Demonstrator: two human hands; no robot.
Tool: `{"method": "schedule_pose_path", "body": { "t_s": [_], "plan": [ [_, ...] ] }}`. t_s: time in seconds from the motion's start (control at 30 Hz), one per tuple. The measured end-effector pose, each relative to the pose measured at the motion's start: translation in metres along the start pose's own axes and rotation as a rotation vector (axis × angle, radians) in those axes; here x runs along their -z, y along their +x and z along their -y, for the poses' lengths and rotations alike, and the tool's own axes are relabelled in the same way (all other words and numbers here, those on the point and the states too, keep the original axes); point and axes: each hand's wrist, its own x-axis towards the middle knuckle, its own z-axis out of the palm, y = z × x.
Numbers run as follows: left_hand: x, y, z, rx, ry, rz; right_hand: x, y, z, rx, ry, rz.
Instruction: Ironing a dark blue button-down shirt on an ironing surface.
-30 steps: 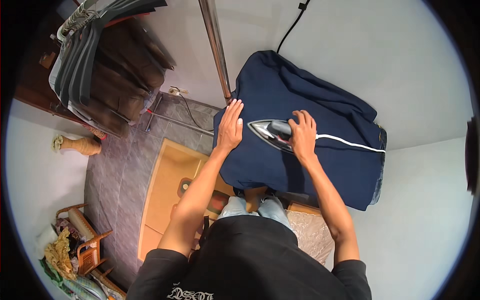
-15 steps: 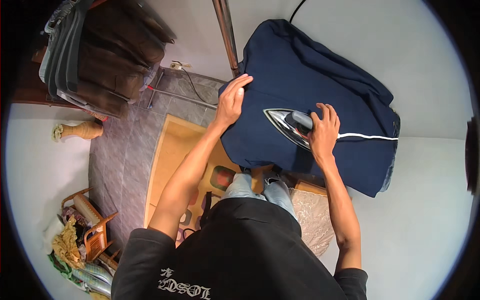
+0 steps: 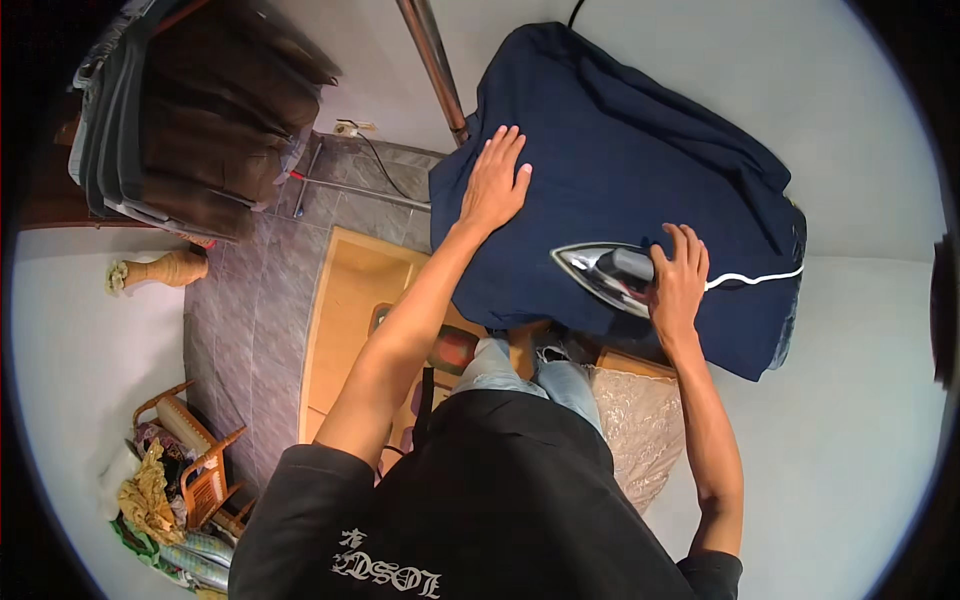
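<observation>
Dark navy cloth (image 3: 600, 150) is spread over a raised surface in front of me, with loose folds along its far right side. My left hand (image 3: 495, 185) lies flat on the cloth near its left edge, fingers stretched out. Farther right, my right hand (image 3: 680, 280) is wrapped round the handle of a clothes iron (image 3: 600, 272). The iron rests on the cloth with its tip pointing left. From its rear a white cord (image 3: 750, 279) runs to the right across the cloth. The handle is partly hidden by my fingers.
Clothes on hangers (image 3: 190, 110) hang at the upper left. A metal pole (image 3: 432, 65) stands just beyond the cloth's left corner. A tan vase (image 3: 165, 268) and a wooden chair (image 3: 205, 465) piled with fabrics are at the left. A patterned yellow mat (image 3: 345, 290) lies on the tiled floor.
The iron and my right hand have moved a little right and slightly nearer me. My left hand has shifted rightward and flattened onto the cloth.
</observation>
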Motion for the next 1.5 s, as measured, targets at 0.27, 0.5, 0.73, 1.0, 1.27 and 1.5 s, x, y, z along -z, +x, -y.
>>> {"method": "schedule_pose_path", "body": {
  "t_s": [0.27,0.5,0.73,1.0,1.27,1.5],
  "plan": [
    [-0.003,-0.001,-0.003,-0.008,0.082,-0.012,-0.013,-0.001,0.042,-0.006,0.275,-0.042],
    [-0.003,-0.004,-0.002,0.014,0.129,0.030,-0.011,-0.036,0.005,0.126,0.185,-0.034],
    [-0.003,-0.002,-0.006,0.013,0.159,0.043,0.012,-0.061,-0.116,-0.143,-0.039,-0.007],
    [0.001,-0.003,0.000,0.017,0.113,0.095,0.001,-0.016,-0.053,-0.012,0.173,-0.030],
    [0.002,0.004,-0.027,0.040,0.198,0.118,-0.027,-0.012,0.018,0.248,0.300,0.004],
    [0.010,-0.005,-0.006,0.020,0.257,0.127,-0.011,-0.059,-0.057,0.212,0.148,-0.031]
  ]
}}
